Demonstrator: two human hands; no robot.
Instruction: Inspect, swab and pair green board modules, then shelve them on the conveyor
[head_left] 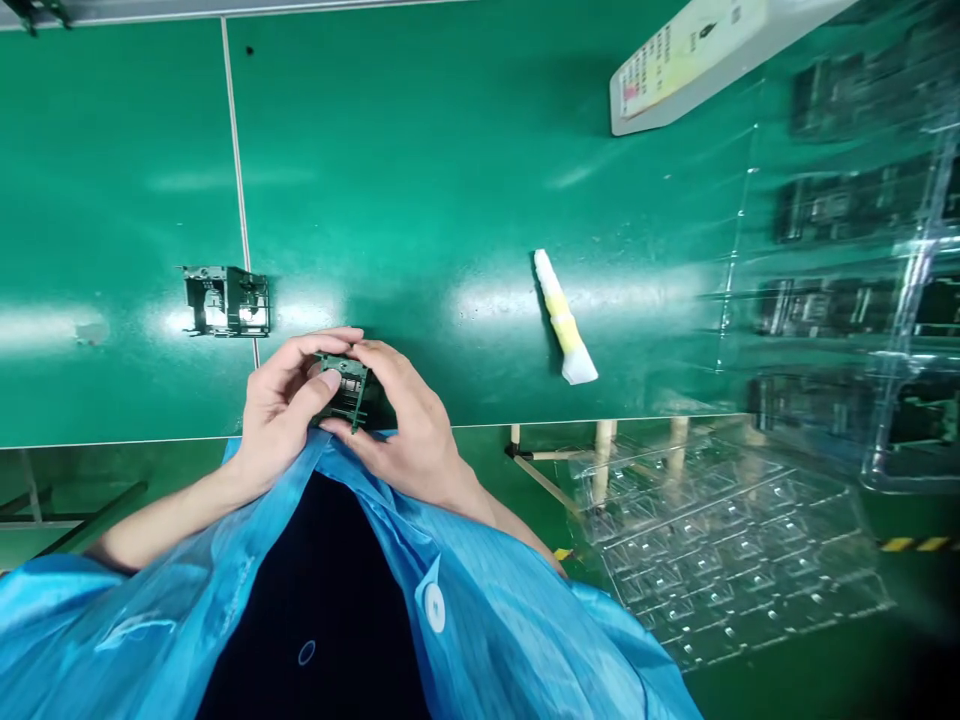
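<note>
Between my two hands, at the table's near edge, I hold a small dark plastic frame part point(346, 385) with thin bars and openings. My left hand point(281, 405) is closed on its left side, the thumb lying across its face. Around the right side curls my right hand point(409, 425), its fingertips at the top and its thumb beneath. The hands hide part of the frame. A second dark frame part point(227, 302), similar in look, stands on the green table point(420, 150) to the upper left, touched by neither hand.
A white tube with a yellow band point(562, 318) lies right of my hands. Farther back is a white labelled bottle point(667, 65). Clear plastic trays point(911, 300) with dark parts fill the right side. A clear moulded tray point(720, 560) sits below the table edge.
</note>
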